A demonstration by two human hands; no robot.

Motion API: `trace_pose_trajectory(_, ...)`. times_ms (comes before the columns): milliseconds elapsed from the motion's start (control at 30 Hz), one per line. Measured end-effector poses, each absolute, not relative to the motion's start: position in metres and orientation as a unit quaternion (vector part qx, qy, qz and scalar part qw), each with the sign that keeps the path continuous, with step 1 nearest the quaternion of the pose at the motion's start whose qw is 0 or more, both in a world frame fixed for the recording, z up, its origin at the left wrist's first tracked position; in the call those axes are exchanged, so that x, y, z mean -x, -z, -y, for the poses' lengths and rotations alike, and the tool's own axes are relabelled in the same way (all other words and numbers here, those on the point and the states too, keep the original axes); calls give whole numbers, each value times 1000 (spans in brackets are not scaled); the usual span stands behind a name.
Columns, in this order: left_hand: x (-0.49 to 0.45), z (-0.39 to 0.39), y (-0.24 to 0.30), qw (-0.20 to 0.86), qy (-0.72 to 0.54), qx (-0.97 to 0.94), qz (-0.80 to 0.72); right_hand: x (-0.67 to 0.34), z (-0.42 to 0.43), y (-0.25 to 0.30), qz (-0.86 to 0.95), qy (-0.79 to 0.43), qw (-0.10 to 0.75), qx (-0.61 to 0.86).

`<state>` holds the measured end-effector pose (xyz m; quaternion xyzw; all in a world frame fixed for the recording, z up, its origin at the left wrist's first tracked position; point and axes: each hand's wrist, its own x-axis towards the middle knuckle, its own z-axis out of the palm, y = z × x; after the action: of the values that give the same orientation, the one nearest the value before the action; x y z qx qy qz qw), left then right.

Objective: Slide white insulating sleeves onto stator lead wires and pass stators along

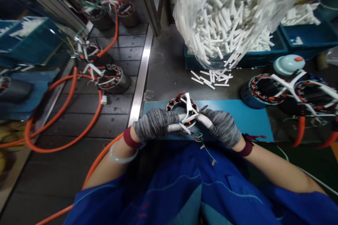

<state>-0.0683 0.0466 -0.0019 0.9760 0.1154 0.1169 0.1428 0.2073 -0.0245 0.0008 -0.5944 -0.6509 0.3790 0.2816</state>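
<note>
A motor stator [171,103] with copper windings and red and black lacing stands on the blue mat in front of me. White insulating sleeves [188,102] stick up from its leads. My left hand [155,124], in a grey knit glove with white-wrapped fingertips, pinches a white-sleeved lead at the stator's near side. My right hand [223,126], gloved alike, has its thumb and finger closed on the end of a sleeved lead. A small dark tip [204,108] shows above those fingers; its kind is unclear. Thin coloured wires [196,136] hang off the near rim.
A clear plastic bag [185,14] of white sleeves lies over blue bins [311,37] behind. Loose sleeves [211,78] lie before it. More stators [253,93] stand at right and on the slatted conveyor [116,109] at left, among orange hoses [66,149]. A metal rail [141,77] edges the bench.
</note>
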Motion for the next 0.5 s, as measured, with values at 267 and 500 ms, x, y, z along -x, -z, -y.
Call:
trace_pose_trajectory(267,66,-45,-2,151,-81,-971,-169,-207,16,-1,527,-619,236,533)
trace_pose_trajectory(500,68,-42,-4,142,-72,-973,-166,-211,28,-2,686,-301,304,588)
